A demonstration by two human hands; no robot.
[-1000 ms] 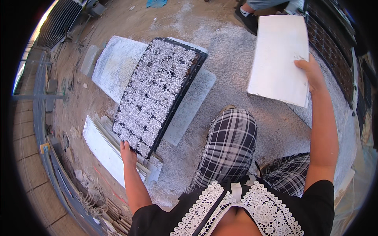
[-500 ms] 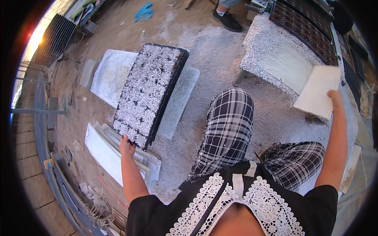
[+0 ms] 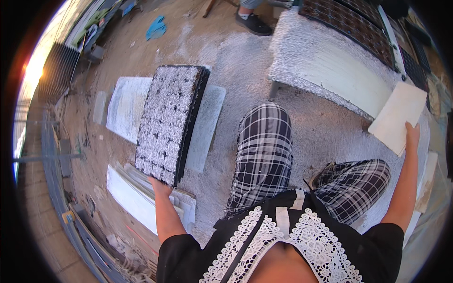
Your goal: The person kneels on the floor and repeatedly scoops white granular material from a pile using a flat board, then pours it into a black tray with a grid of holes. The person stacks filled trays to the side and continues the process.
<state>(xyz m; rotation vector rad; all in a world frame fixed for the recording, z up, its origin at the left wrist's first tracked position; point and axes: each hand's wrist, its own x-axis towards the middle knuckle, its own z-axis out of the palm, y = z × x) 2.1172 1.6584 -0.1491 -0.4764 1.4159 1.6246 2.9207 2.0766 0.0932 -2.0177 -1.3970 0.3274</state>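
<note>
A black seedling tray (image 3: 165, 122), its cells covered with white granules, sits on the left, apparently stacked on more trays. My left hand (image 3: 162, 187) is closed on the tray's near edge, its fingertips partly hidden. Out to the right, my right hand (image 3: 412, 134) grips a thin, pale rectangular board (image 3: 398, 113) by its near edge. The board is raised beside the near right end of a low table (image 3: 349, 70) with white granules along its rim and a bare strip in the middle.
Pale sheets lie beside the tray: one white sheet (image 3: 126, 106) left, one greyish sheet (image 3: 207, 127) right. A stack of white boards (image 3: 137, 198) is near my left forearm. Dark-filled trays (image 3: 349, 28) stand behind the table. Another person's shoe (image 3: 255, 24) is at the far edge.
My right hand has carried the board rightward, away from the table's bare strip. My left hand stays at the tray's near edge. The whole view has shifted slightly.
</note>
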